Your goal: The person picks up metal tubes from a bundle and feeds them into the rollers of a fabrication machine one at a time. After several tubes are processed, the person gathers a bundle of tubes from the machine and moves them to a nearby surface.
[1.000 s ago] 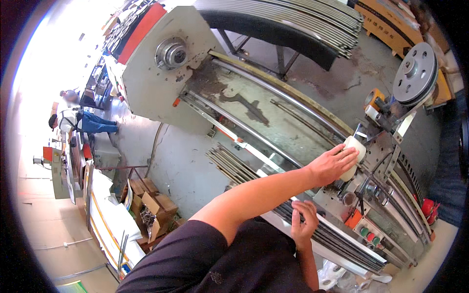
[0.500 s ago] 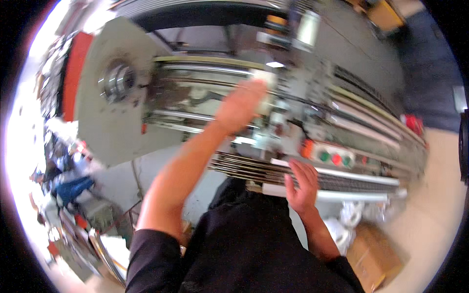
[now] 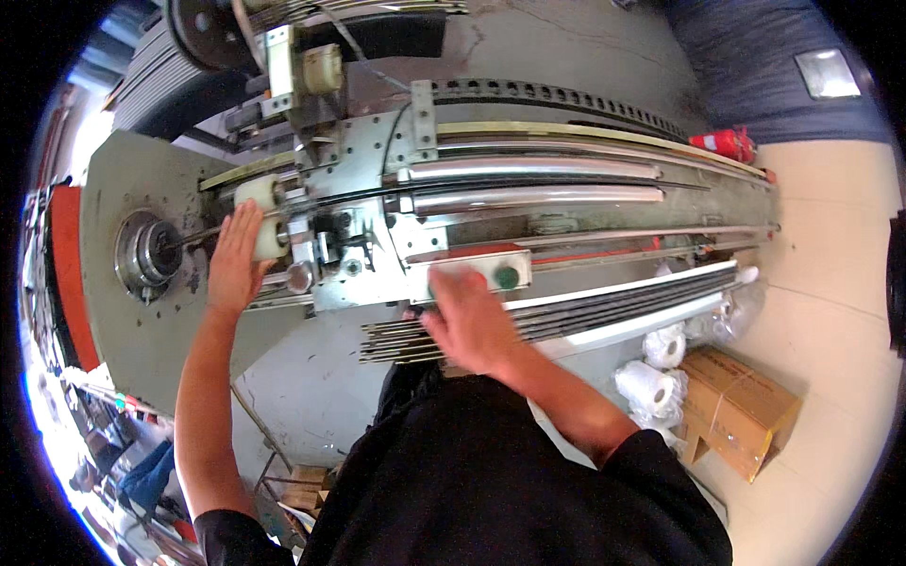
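A lathe-like machine has a grey headstock with a round metal chuck [image 3: 148, 255] at the left. Close to it, the metal carriage [image 3: 363, 269] carries white rollers [image 3: 253, 194]. My left hand [image 3: 236, 264] lies against these rollers, fingers stretched out and holding nothing. A long dark thin rod [image 3: 326, 199] runs through the carriage toward the chuck. My right hand [image 3: 472, 321] is over the white control box [image 3: 519, 261] on the carriage's front, beside its green button [image 3: 507, 277]. Motion blurs its fingers, and whether they touch a button cannot be seen.
Several thin metal rods [image 3: 396, 340] lie in a white trough [image 3: 623, 323] before my body. Wrapped white rolls [image 3: 646, 387] and a cardboard box [image 3: 741, 406] stand at the right. A red cylinder [image 3: 725, 143] lies beyond the machine's far right end.
The carriage has moved left, close to the chuck, with my left hand at its rollers. My right hand has gone from the trough of rods to the control box. The view has shifted right.
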Action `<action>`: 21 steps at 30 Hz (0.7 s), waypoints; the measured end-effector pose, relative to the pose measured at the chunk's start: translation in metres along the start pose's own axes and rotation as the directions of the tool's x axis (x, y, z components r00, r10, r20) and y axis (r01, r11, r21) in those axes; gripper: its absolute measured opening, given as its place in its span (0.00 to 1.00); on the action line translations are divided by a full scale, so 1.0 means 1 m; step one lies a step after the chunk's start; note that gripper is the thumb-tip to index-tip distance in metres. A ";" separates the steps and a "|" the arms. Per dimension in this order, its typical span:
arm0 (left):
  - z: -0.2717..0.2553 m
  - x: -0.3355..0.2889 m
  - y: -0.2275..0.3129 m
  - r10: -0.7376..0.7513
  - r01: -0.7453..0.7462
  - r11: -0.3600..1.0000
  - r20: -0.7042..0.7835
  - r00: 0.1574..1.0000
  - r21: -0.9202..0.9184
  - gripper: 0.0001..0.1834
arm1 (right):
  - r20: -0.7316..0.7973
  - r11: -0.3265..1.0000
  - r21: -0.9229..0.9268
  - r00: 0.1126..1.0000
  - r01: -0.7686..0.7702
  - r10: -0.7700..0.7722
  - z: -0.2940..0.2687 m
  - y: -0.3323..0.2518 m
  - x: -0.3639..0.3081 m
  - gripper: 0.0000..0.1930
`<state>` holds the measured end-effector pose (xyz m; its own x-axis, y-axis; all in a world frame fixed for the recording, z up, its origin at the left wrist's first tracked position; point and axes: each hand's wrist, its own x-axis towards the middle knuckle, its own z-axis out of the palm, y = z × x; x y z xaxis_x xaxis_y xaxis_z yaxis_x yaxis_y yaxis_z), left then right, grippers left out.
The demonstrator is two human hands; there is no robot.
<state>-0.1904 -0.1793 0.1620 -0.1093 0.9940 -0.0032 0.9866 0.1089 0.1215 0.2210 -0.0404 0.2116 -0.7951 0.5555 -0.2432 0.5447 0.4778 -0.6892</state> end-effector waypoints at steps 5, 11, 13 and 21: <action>-0.002 -0.017 0.002 -0.043 0.043 0.998 -0.005 0.999 0.038 0.51 | -0.557 0.946 -0.117 0.809 -0.301 0.189 -0.173 0.156 0.015 0.37; 0.007 0.000 0.016 -0.053 0.051 0.998 -0.091 0.994 -0.028 0.45 | -0.517 0.817 -0.124 0.740 -0.563 0.431 -0.314 0.444 -0.029 0.35; 0.004 -0.012 0.018 -0.082 0.081 0.997 -0.123 0.989 -0.009 0.44 | -0.394 0.774 -0.307 0.814 -0.554 0.426 -0.316 0.449 -0.020 0.39; 0.007 -0.009 0.016 -0.320 0.322 0.946 -0.223 0.921 -0.032 0.54 | -0.408 0.738 -0.422 0.837 -0.527 0.364 -0.300 0.446 -0.017 0.41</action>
<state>-0.1732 -0.1861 0.1565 -0.4437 0.8781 0.1791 0.8946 0.4223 0.1458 0.5574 0.3676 0.1136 -0.3585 0.9167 -0.1763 0.9333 0.3472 -0.0920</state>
